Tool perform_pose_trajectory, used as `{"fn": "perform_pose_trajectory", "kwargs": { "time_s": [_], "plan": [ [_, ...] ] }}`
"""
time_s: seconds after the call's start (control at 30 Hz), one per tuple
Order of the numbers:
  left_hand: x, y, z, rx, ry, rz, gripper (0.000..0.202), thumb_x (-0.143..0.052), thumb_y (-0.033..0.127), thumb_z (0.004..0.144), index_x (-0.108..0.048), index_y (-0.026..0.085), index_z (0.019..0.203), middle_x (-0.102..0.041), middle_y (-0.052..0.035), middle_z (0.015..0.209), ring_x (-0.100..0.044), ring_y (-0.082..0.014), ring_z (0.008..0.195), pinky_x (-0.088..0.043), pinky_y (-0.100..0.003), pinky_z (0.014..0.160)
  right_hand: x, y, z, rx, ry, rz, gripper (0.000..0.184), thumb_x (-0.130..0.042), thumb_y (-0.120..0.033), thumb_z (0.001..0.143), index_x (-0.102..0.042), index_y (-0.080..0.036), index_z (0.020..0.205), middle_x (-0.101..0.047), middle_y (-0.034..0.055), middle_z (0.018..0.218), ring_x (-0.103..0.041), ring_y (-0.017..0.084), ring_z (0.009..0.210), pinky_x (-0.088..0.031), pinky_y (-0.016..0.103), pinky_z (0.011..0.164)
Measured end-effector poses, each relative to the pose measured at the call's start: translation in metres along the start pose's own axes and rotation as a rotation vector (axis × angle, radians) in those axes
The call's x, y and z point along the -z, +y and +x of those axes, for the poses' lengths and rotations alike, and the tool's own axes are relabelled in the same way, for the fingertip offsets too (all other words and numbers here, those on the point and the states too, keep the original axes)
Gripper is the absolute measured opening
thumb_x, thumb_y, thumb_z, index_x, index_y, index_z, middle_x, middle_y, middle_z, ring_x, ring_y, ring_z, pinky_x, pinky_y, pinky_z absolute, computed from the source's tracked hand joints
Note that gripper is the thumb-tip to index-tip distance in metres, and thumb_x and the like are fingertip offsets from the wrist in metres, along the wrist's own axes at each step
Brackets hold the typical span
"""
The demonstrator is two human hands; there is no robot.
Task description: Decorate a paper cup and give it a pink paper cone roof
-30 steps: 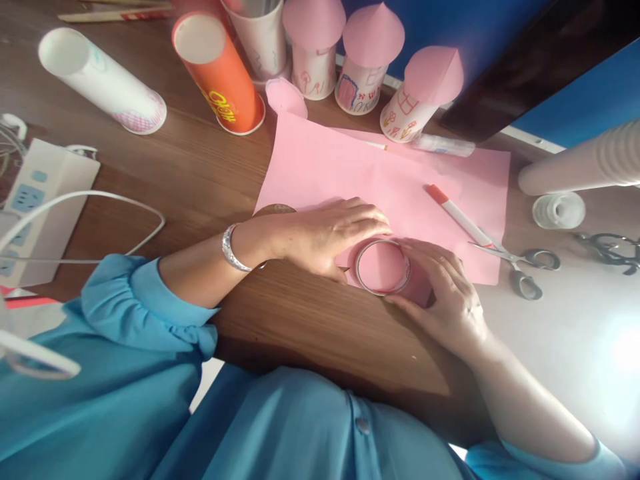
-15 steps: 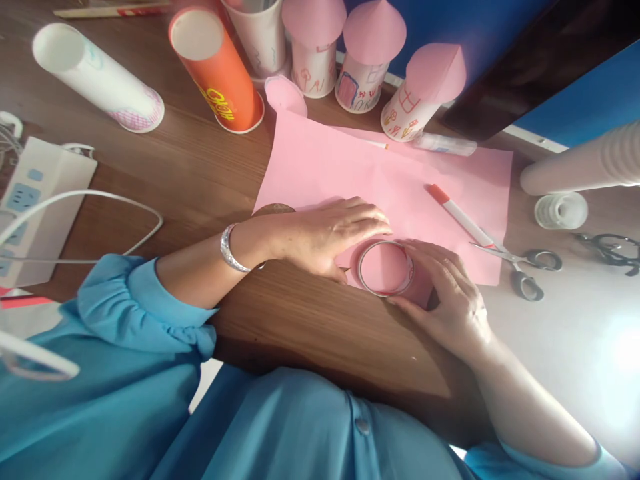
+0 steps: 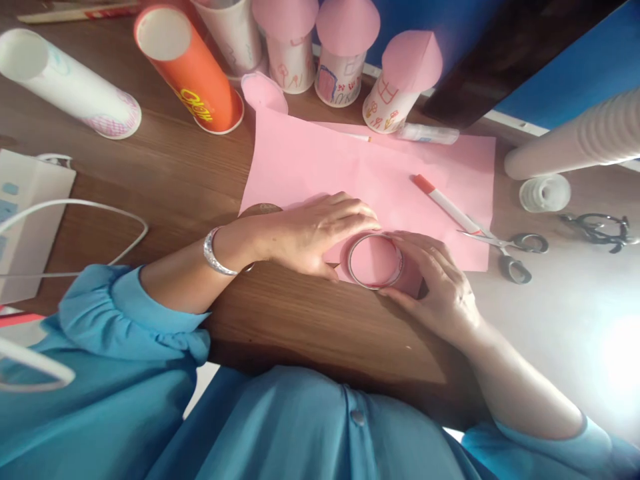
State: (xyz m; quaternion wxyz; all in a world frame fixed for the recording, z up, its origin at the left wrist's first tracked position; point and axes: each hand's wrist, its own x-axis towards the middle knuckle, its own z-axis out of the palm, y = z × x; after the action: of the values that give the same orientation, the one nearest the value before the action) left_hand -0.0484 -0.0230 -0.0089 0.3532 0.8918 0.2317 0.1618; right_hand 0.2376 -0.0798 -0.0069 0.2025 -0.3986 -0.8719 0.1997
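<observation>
A roll of tape lies flat near the front edge of the pink paper, and pink shows through its middle. My right hand curves round the roll's right side, thumb in front and fingers behind. Across the paper, just left of the roll, lies my left hand, palm down with its fingers stretched out. To the right, scissors rest partly on the sheet with their blades by a marker with an orange-red cap.
Behind the paper stand several white paper cups with pink cone tops. An orange tube and a white tube stand at the left. A cup stack, a small clear roll and glasses lie right. A white cable loops left.
My view has shifted, so the whole scene sits a little further left and higher. Both hands and the roll of tape keep nearly the same places on the paper.
</observation>
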Motion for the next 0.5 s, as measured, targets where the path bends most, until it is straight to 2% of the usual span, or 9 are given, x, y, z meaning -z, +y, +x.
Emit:
{"fn": "perform_pose_trajectory", "kwargs": {
  "time_s": [0.23,0.37,0.5],
  "plan": [
    [0.0,0.032,0.008,0.079,0.049,0.09,0.079,-0.082,0.024,0.081,-0.044,0.022,0.15,-0.057,-0.0168,0.148,-0.052,-0.035,0.137,-0.043,-0.054,0.114,-0.001,0.003,-0.002,-0.012,-0.018,0.022,0.075,-0.073,-0.051,0.092,-0.046,-0.021,0.155,-0.066,0.0184,0.141,-0.061,0.04,0.133,-0.052,0.061,0.11],
    [-0.01,0.041,0.015,0.128,0.102,0.178,0.077,-0.084,0.037,0.081,-0.048,0.016,0.146,-0.059,-0.0189,0.143,-0.053,-0.0379,0.133,-0.044,-0.057,0.113,-0.001,0.003,-0.001,-0.001,0.009,0.028,0.072,-0.071,-0.052,0.093,-0.048,-0.02,0.153,-0.067,0.0177,0.141,-0.062,0.038,0.132,-0.052,0.058,0.11],
    [-0.019,0.038,0.018,0.143,0.099,0.252,0.077,-0.084,0.049,0.08,-0.054,0.014,0.141,-0.063,-0.0191,0.137,-0.055,-0.039,0.127,-0.047,-0.057,0.109,-0.004,0.004,-0.001,0.021,0.041,0.051,0.072,-0.072,-0.052,0.092,-0.049,-0.016,0.151,-0.068,0.0197,0.14,-0.062,0.036,0.132,-0.052,0.055,0.111]
  ]
}}
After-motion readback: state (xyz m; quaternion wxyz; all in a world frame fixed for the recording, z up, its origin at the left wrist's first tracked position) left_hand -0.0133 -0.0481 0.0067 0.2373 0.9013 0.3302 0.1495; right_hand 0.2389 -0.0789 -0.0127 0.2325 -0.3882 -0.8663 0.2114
